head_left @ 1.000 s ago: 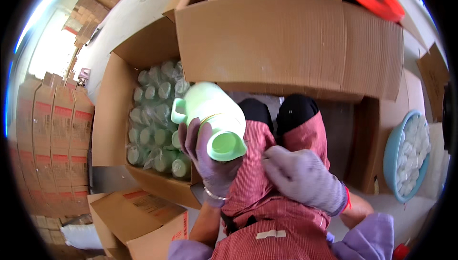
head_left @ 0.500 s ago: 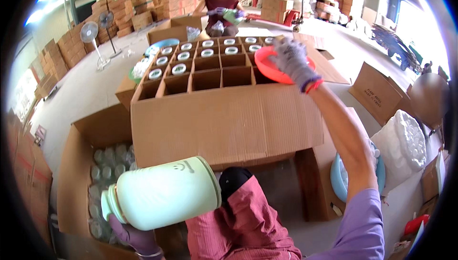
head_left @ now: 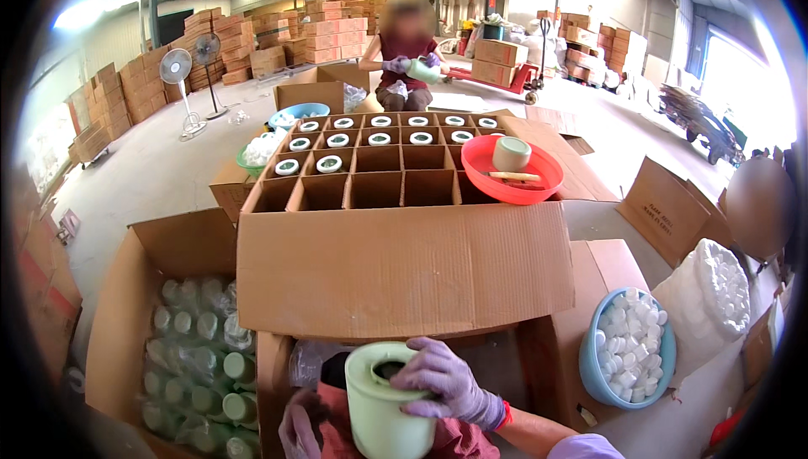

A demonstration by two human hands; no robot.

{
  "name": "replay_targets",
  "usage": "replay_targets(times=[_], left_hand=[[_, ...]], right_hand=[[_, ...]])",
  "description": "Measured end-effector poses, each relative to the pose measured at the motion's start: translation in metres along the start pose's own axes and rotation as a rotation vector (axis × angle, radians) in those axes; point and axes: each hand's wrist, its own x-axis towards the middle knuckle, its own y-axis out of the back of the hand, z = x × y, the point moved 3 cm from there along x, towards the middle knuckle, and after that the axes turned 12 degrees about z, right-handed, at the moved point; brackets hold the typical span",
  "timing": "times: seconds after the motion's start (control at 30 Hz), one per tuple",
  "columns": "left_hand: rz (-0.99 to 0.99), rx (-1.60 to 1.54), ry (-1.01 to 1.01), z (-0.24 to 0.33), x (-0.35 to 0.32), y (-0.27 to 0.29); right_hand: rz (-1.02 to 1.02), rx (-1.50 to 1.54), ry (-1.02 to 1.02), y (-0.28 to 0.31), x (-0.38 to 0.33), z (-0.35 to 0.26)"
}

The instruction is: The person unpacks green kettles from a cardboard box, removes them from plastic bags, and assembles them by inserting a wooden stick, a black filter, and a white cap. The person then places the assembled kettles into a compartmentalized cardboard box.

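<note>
Pale green bottle (head_left: pixel 383 413) gripped by both hands, right hand (head_left: pixel 446 383) over its mouth, left hand (head_left: pixel 299 429) half-hidden underneath.

We find a warehouse packing floor: stacked cartons (head_left: pixel 210 38) along the walls, a divided packing box (head_left: pixel 379 164), a pedestal fan (head_left: pixel 177 68), concrete floor (head_left: pixel 151 173).

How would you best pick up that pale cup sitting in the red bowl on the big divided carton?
The pale cup seems to stand upright in the red bowl, its sides clear above the rim. I would come from above and close the fingers round its upper wall, avoiding the stick beside it.
</note>
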Motion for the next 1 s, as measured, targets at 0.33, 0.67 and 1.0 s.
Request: replay_targets(times=[0.33, 0.67, 1.0], left_hand=[[-0.322, 0.132, 0.082, 0.008, 0.011, -0.028], [-0.256, -0.339, 0.295, -0.042, 0.021, 0.019], [-0.450, -0.050, -0.033, -0.004, 0.016, -0.017]], right_hand=[[-0.139, 0.123, -0.394, 0.018, -0.066, 0.046], [-0.236, -0.306, -0.764, 0.045, -0.084, 0.060], [-0.160, 0.236, -0.814, 0.024, -0.081, 0.034]])
